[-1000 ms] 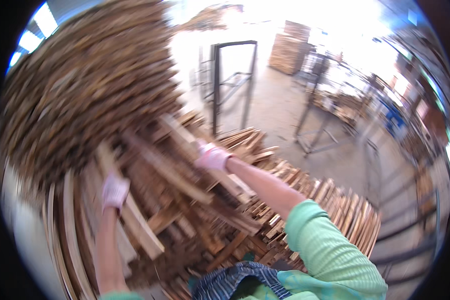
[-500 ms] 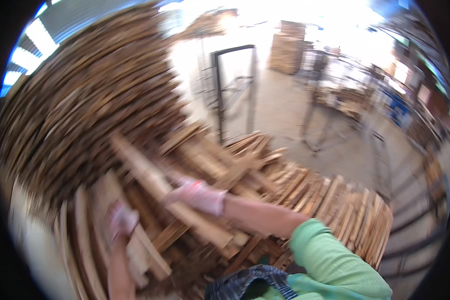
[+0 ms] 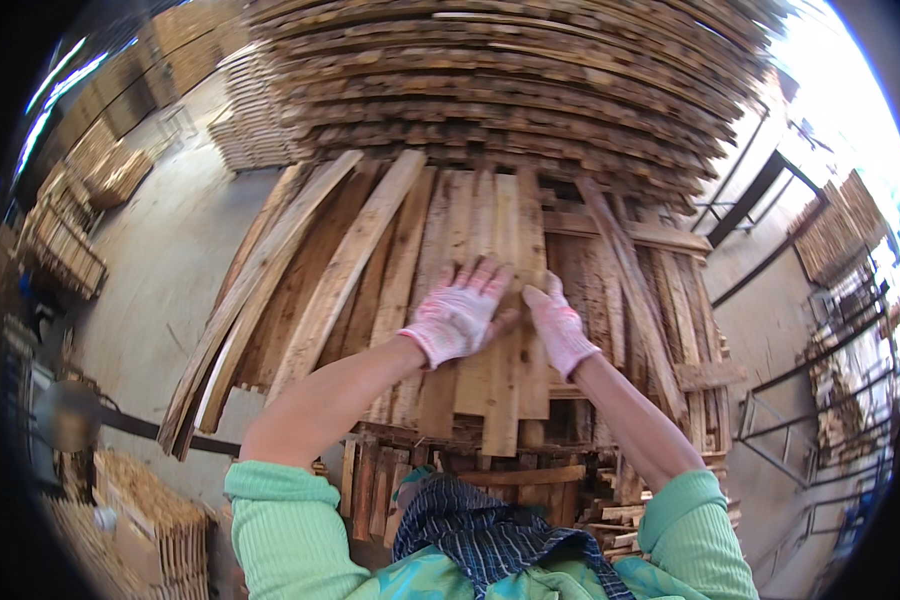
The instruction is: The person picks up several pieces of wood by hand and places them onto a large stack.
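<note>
Comparing with the two earlier frames: the view has swung from a blurred look across the yard to a steady look down onto the flat layer of pale rough-sawn wooden boards in the middle of the frame. Half a second ago the right hand gripped one long slanting plank lifted off the heap and the left hand hung low at the lower left; now no plank is raised, and both hands lie side by side on the layer. Judgement: the carried plank has been laid down among the others and is being squared up, though which board it was cannot be told.

Grip, left hand in a pink-and-white knitted glove: fingers spread wide and flat, palm pressed on a board top, closed round nothing.
Grip, right hand, same kind of glove: fingers extended and nearly together, resting flat on the neighbouring board, just beside the left hand, likewise holding nothing.

Surroundings: tall stack of dark weathered planks fills the upper centre, behind the layer. Black metal frame stands at upper right. Bare concrete floor at left.
</note>
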Tool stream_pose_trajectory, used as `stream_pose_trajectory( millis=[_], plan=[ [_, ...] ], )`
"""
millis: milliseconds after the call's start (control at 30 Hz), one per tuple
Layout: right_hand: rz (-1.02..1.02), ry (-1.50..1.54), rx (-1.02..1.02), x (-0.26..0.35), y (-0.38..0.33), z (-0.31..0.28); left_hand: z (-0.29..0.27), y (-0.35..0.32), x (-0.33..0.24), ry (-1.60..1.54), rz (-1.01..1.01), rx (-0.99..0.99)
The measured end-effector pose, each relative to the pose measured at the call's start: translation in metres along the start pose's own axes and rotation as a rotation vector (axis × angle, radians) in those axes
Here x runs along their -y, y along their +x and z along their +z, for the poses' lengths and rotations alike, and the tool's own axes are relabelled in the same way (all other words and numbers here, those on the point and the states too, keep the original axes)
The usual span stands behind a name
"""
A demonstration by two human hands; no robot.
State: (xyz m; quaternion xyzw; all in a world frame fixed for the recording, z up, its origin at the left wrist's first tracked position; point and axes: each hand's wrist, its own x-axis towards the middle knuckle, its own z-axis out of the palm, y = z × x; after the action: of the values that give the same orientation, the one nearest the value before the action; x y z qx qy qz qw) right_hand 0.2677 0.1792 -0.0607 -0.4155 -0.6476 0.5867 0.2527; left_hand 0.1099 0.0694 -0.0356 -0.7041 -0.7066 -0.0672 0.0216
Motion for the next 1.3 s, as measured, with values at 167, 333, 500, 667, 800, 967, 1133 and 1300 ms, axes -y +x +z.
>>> stream_pose_trajectory(
  millis=[167,333,500,667,800,967,1133,1300],
  plan=[
    [-0.074,-0.525,-0.132,0.004,0.007,-0.005,-0.005,0.014,-0.006,-0.002,0.069,0.024],
    [-0.202,-1.079,0.087,0.058,0.006,-0.047,-0.011,0.007,0.000,-0.021,0.013,0.015],
    [0.008,-1.256,-0.103,0.048,-0.025,-0.160,0.001,0.013,0.000,0.032,0.002,0.094],
    [-0.059,-0.961,-0.091,-0.016,-0.017,-0.206,-0.006,0.027,-0.024,0.060,-0.010,0.142],
    [0.117,-0.921,-0.035,0.030,-0.024,-0.163,-0.013,0.000,-0.002,0.118,-0.053,0.115],
    [-0.112,-1.334,-0.051,-0.025,0.003,-0.151,-0.002,0.007,-0.009,0.116,-0.076,0.089],
    [-0.092,-1.010,-0.034,-0.007,-0.004,-0.182,-0.020,0.012,-0.024,0.051,-0.059,0.020],
    [-0.083,-0.640,0.001,0.021,-0.030,-0.192,-0.085,-0.042,0.031,0.297,-0.197,-0.048]
  ],
)
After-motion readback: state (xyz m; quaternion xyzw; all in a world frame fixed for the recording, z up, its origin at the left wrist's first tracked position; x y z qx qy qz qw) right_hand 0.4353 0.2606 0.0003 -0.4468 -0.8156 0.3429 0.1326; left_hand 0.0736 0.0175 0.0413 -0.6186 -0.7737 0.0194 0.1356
